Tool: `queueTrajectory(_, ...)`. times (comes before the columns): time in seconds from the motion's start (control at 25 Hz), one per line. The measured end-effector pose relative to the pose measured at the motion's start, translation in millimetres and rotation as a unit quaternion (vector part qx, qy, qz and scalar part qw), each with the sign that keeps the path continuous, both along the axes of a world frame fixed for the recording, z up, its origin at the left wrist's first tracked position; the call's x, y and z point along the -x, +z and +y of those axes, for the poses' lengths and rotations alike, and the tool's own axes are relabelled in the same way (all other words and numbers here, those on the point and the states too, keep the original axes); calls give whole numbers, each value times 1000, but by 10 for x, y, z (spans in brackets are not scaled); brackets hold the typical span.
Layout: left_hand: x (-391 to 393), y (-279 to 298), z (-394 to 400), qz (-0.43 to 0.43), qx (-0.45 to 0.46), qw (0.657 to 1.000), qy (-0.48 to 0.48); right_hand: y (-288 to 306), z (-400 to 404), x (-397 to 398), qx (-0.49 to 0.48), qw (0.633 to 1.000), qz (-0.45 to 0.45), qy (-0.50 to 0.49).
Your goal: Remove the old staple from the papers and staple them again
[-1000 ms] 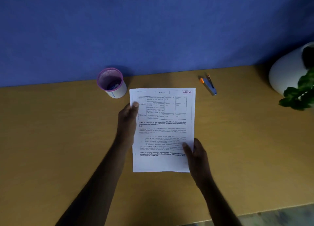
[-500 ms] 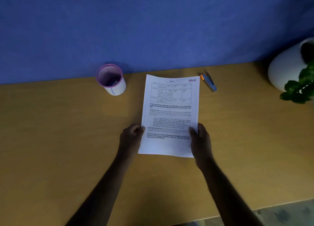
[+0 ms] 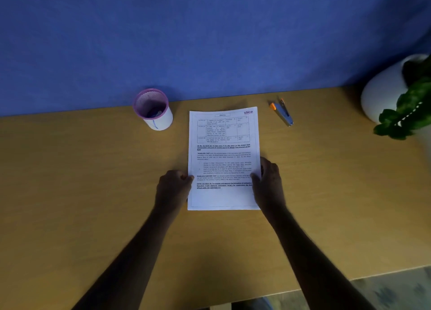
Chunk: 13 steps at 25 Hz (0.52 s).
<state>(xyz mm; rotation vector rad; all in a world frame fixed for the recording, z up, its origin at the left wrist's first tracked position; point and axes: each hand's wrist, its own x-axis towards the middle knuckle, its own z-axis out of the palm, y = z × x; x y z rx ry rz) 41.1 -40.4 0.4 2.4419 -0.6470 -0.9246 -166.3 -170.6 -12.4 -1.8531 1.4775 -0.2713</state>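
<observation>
The printed papers [image 3: 224,155] lie portrait on the wooden desk [image 3: 81,193], in the middle of the head view. My left hand [image 3: 173,188] grips their lower left edge with fingers curled. My right hand [image 3: 268,183] holds the lower right edge, thumb on the page. A small blue stapler with orange ends [image 3: 281,112] lies on the desk beyond the papers' top right corner, untouched. No staple is visible on the sheets at this distance.
A white mesh pen cup with a purple rim [image 3: 152,110] stands left of the papers near the blue wall. A white pot with a green plant [image 3: 396,95] sits at the desk's far right. The desk's front edge runs along the bottom right.
My left hand slid from the papers' upper left down to the lower left edge. The papers tilted and shifted away from me, then straightened.
</observation>
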Motion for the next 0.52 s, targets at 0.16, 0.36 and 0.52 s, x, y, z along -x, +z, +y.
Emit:
queueTrajectory(0.16,9,40,-13,-8,-35,999,-20,22,73,22,18,1000,22,5)
queueTrajectory(0.36,25,-26,21,-74,-74,993,-55,4,115,37,45,996,62,33)
queueTrajectory(0.52,86,-86,37,-131,-84,984,-86,-10,125,18,57,993,96,47)
